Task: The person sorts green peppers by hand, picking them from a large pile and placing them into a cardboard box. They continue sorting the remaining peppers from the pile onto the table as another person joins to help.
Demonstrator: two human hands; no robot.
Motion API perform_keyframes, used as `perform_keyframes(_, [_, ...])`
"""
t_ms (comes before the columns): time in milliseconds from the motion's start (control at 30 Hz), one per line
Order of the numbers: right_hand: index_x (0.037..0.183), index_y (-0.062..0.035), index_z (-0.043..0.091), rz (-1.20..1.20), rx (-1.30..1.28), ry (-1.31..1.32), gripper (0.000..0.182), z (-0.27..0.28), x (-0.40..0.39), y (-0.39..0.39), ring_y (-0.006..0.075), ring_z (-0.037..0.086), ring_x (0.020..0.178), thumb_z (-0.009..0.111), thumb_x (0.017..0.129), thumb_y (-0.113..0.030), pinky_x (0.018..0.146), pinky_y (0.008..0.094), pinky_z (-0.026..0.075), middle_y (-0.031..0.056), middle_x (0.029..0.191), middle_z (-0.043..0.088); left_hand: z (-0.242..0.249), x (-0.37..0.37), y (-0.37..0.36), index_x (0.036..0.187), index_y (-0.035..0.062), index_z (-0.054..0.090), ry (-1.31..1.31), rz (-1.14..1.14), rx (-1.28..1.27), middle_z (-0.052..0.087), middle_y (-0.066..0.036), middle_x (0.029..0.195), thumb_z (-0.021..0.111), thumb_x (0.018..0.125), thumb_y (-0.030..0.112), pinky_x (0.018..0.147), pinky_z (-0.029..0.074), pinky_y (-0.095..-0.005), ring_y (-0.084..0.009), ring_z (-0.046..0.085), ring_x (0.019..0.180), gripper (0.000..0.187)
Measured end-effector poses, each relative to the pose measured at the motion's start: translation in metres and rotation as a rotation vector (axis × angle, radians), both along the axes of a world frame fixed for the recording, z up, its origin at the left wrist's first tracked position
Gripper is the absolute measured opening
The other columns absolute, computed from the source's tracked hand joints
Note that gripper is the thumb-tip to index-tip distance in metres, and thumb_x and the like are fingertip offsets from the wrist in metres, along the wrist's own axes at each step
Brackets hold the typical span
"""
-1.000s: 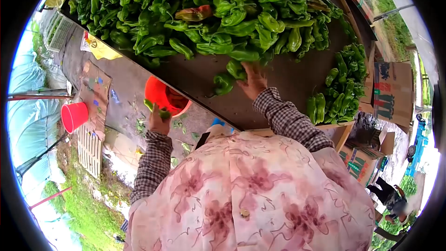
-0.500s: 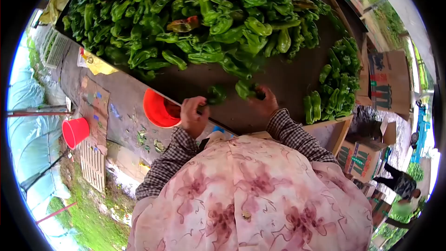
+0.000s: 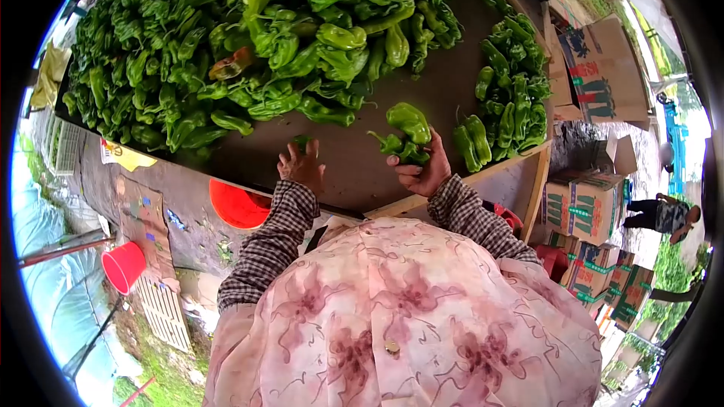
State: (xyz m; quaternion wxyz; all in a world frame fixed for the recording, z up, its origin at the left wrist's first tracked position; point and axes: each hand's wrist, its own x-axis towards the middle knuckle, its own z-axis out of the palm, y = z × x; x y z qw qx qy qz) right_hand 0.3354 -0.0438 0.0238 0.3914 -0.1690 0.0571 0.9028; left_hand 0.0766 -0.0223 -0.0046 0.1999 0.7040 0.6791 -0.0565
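Note:
My right hand (image 3: 424, 167) is closed round a few green peppers (image 3: 409, 122) above the dark tabletop (image 3: 351, 162). My left hand (image 3: 302, 168) has its fingers spread over the table near its front edge, with a bit of green showing just beyond the fingertips. A big heap of green peppers (image 3: 173, 53) covers the back and left of the table, with one reddish pepper (image 3: 231, 64) in it. To the right of my right hand lies a smaller, neater pile of green peppers (image 3: 516, 98).
A red-orange bucket (image 3: 237, 205) stands below the table's front edge, and a pink bucket (image 3: 124, 267) farther left. Printed cardboard boxes (image 3: 582, 207) are stacked at the right. A wooden strip (image 3: 483, 172) borders the small pile. A person (image 3: 667, 215) stands at far right.
The view has turned to the right. My right hand now holds several peppers together. The pepper that was by my left hand is gone from there, and that hand has opened.

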Motion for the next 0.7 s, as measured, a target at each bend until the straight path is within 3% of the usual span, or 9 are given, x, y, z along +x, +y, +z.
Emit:
perform_keyframes(67, [0.113,-0.0140,0.053,-0.011,0.025,-0.017,0.059,0.005,0.001,-0.001,0.0109,0.042,0.055,0.041,0.082,-0.063,0.047,0.0220,0.032,0.0146,0.091,0.052,-0.009,-0.005,0.001,0.120,0.0190,0.041,-0.011,-0.029,0.035,0.039,-0.017,0.119,0.066,0.077,0.025,0.087,0.039,-0.0497,-0.0388,0.042,0.108,0.050])
perform_keyframes(133, [0.115,-0.0146,0.051,-0.080,-0.082,-0.384,0.059,0.023,-0.001,-0.002,0.0136,0.047,0.059,0.045,0.082,-0.063,0.050,0.0239,0.037,0.0111,0.089,0.053,-0.011,-0.001,0.006,0.120,0.0181,0.040,0.015,-0.007,0.072,0.040,-0.019,0.117,0.065,0.078,0.024,0.087,0.038,-0.0499,-0.0390,0.043,0.108,0.049])
perform_keyframes(167, [0.111,-0.0146,0.051,-0.090,0.023,-0.426,0.049,0.007,0.008,-0.008,0.0155,0.050,0.065,0.056,0.081,-0.053,0.053,0.0260,0.040,0.0077,0.089,0.055,-0.012,-0.001,0.011,0.123,0.0178,0.037,0.031,-0.011,-0.038,0.039,-0.021,0.121,0.061,0.081,0.025,0.091,0.035,-0.0501,-0.0395,0.041,0.111,0.048])
perform_keyframes(333, [0.100,-0.0139,0.051,-0.261,0.096,-0.844,0.036,0.008,0.048,-0.011,0.0112,0.052,0.075,0.072,0.075,-0.029,0.054,0.0298,0.042,0.0029,0.095,0.057,-0.007,0.001,0.019,0.120,0.0120,0.038,0.027,0.032,-0.079,0.038,-0.023,0.124,0.056,0.082,0.018,0.092,0.034,-0.0508,-0.0396,0.041,0.113,0.043])
perform_keyframes(400, [0.101,-0.0120,0.052,-0.221,0.265,-1.324,0.040,0.007,0.077,-0.005,0.0132,0.052,0.080,0.075,0.073,-0.027,0.061,0.0319,0.045,0.0026,0.094,0.057,-0.002,0.001,0.017,0.119,0.0087,0.038,0.026,0.044,-0.037,0.042,-0.021,0.121,0.054,0.081,0.016,0.093,0.034,-0.0500,-0.0380,0.043,0.113,0.042])
perform_keyframes(467, [0.102,-0.0090,0.053,-0.359,0.682,-1.937,0.044,-0.008,0.111,0.004,0.0187,0.053,0.087,0.077,0.069,-0.026,0.074,0.0324,0.045,0.0059,0.094,0.056,0.006,0.004,0.016,0.119,0.0080,0.038,0.005,-0.004,-0.022,0.044,-0.020,0.119,0.056,0.080,0.015,0.091,0.036,-0.0489,-0.0371,0.045,0.110,0.043])
perform_keyframes(533, [0.107,-0.0065,0.054,-0.217,0.594,-2.244,0.049,0.005,0.139,0.010,0.0268,0.051,0.099,0.076,0.069,-0.028,0.088,0.0346,0.042,0.0136,0.108,0.054,0.009,0.003,0.013,0.118,0.0073,0.037,-0.004,-0.033,-0.008,0.046,-0.019,0.117,0.058,0.078,0.014,0.089,0.039,-0.0478,-0.0363,0.048,0.108,0.045])
perform_keyframes(600, [0.112,-0.0096,0.053,0.066,0.476,-2.497,0.050,-0.001,0.166,0.014,0.0323,0.044,0.113,0.073,0.071,-0.030,0.096,0.0411,0.037,0.0174,0.129,0.041,0.000,0.004,0.009,0.121,0.0077,0.036,-0.383,-0.062,0.047,0.048,-0.020,0.116,0.062,0.074,0.009,0.082,0.044,-0.0467,-0.0370,0.053,0.100,0.054])
perform_keyframes(700, [0.120,-0.0174,0.052,0.524,0.240,-2.590,0.046,0.023,0.157,0.020,0.0359,0.021,0.129,0.066,0.077,-0.029,0.104,0.0469,0.026,0.0118,0.145,0.015,-0.016,0.012,0.015,0.130,0.0082,0.029,-0.622,-0.087,0.095,0.048,-0.022,0.119,0.064,0.070,0.004,0.079,0.047,-0.0461,-0.0378,0.056,0.095,0.070])
